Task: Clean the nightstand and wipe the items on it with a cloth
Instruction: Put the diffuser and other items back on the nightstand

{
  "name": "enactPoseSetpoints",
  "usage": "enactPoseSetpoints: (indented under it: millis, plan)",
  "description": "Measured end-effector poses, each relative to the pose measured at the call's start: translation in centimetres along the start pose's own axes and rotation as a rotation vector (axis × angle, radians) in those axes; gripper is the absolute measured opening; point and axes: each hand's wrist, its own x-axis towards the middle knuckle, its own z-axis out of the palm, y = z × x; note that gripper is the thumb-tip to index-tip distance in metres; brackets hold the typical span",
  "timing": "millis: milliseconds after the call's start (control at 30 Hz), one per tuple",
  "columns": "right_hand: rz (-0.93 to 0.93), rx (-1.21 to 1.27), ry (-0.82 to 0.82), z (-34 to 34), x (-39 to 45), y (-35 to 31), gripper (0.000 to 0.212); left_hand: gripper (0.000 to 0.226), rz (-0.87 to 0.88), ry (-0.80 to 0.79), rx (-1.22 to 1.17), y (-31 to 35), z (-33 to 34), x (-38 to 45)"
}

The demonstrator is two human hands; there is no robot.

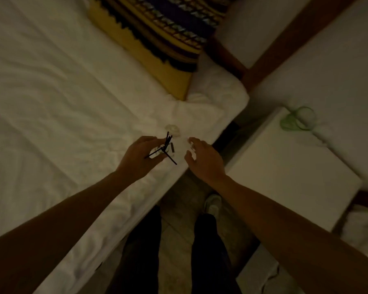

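Observation:
My left hand (141,157) is over the corner of the white bed (62,102) and grips a small clear glass holder with several thin black sticks (165,148) poking out of it. My right hand (203,154) hovers just to the right with fingers spread; something small and white shows at its fingertips, and I cannot tell whether it holds it. A small pale object (173,128) lies on the sheet just beyond the hands. The white nightstand (285,166) stands to the right, with a green-tinted glass item (299,118) at its far corner.
A yellow and dark patterned pillow (157,32) lies at the head of the bed. A brown wooden frame (270,52) runs behind. My legs in dark trousers and a pale shoe (212,205) stand on the tiled floor between bed and nightstand.

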Motion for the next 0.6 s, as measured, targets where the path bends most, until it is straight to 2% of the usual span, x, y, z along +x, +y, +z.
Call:
enactPoseSetpoints:
  millis: [167,367,467,600]
  plan:
    - [0.289,0.172,0.191,-4.5,-4.2,9.2,0.035,0.04,0.205,-0.138,0.002,8.3,6.5,4.2]
    - [0.544,0.263,0.386,-8.5,-9.7,19.8,0.04,0.044,0.407,-0.323,-0.042,17.0,15.1,7.4]
    - [0.648,0.285,0.453,-9.7,-12.2,24.9,0.04,0.04,0.446,-0.386,-0.024,21.0,19.7,8.6]
    - [0.708,0.285,0.501,-10.8,-15.1,30.6,0.038,0.045,0.439,-0.442,-0.022,25.4,25.5,10.3]
